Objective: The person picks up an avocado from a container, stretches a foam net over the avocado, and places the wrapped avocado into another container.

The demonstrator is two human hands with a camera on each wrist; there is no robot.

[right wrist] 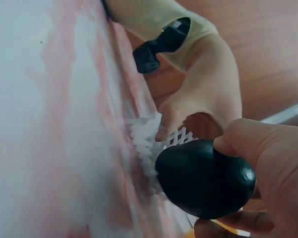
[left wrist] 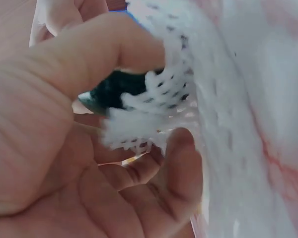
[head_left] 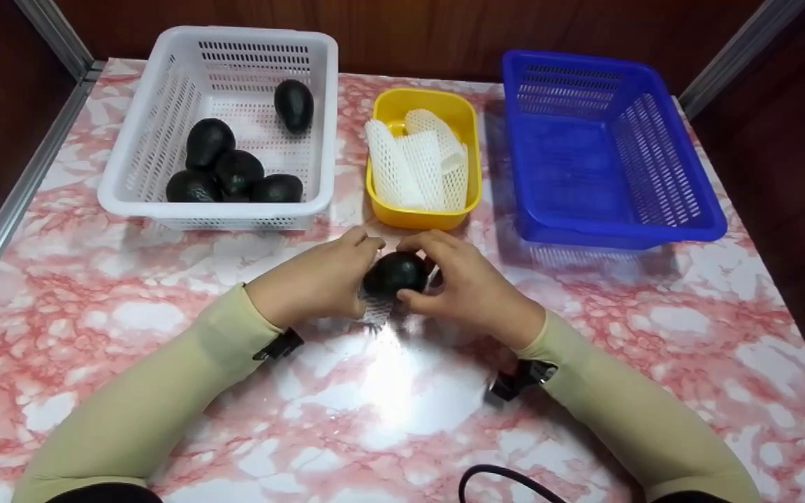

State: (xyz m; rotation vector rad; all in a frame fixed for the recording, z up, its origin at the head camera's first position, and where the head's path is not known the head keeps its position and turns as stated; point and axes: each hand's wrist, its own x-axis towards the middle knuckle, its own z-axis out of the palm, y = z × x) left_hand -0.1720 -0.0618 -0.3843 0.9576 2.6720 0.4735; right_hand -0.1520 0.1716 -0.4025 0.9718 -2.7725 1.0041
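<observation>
A dark green avocado (head_left: 397,274) is held between the thumb and fingers of my right hand (head_left: 476,290), just above the table. My left hand (head_left: 318,276) is beside it on the left, gripping a white foam net sleeve (left wrist: 174,94). In the left wrist view, the sleeve's frayed mouth overlaps part of the avocado (left wrist: 120,89). The right wrist view has the avocado's near side (right wrist: 203,178) uncovered, with the foam net (right wrist: 146,144) at its far end. How deep the avocado sits in the net cannot be told.
A white basket (head_left: 217,208) at the back left contains several avocados (head_left: 238,172). Behind the hands, a yellow bin (head_left: 423,221) holds several foam net sleeves (head_left: 420,164). To its right is a blue basket (head_left: 563,168). A black cable (head_left: 507,472) lies at the front edge.
</observation>
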